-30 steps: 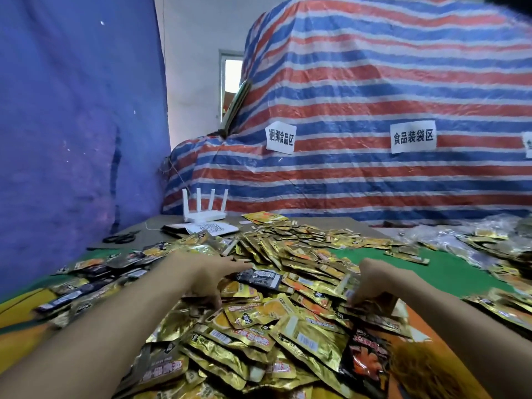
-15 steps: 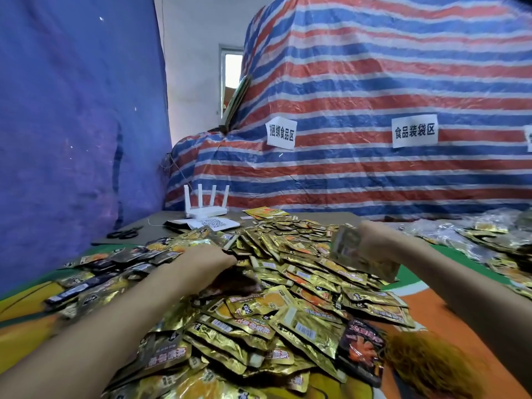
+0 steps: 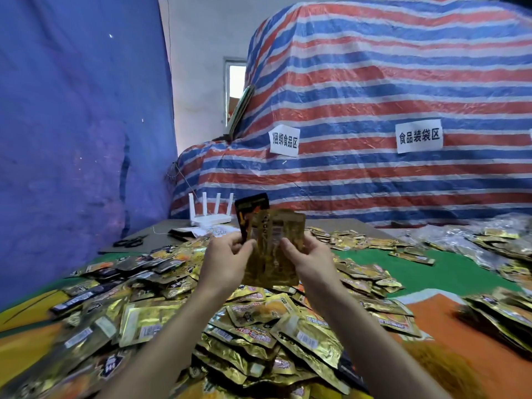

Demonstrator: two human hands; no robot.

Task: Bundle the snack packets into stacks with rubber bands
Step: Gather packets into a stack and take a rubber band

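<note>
Both hands are raised above a big heap of gold and black snack packets (image 3: 259,321) on the table. Between them stands an upright handful of packets (image 3: 273,240), gold ones with a black and orange one at the back left. My left hand (image 3: 227,260) grips the handful's left edge, thumb on the front. My right hand (image 3: 308,260) grips its right edge. No rubber band shows on the handful or on either hand.
A white router (image 3: 210,216) and black scissors (image 3: 129,241) lie at the table's far left. More packets and clear bags (image 3: 472,243) pile up at the right. Green mat (image 3: 449,272) shows between the heaps. A striped tarp (image 3: 374,110) rises behind.
Both hands have left the heap and come together in front of me, lifting the packets they picked up into one upright handful.
</note>
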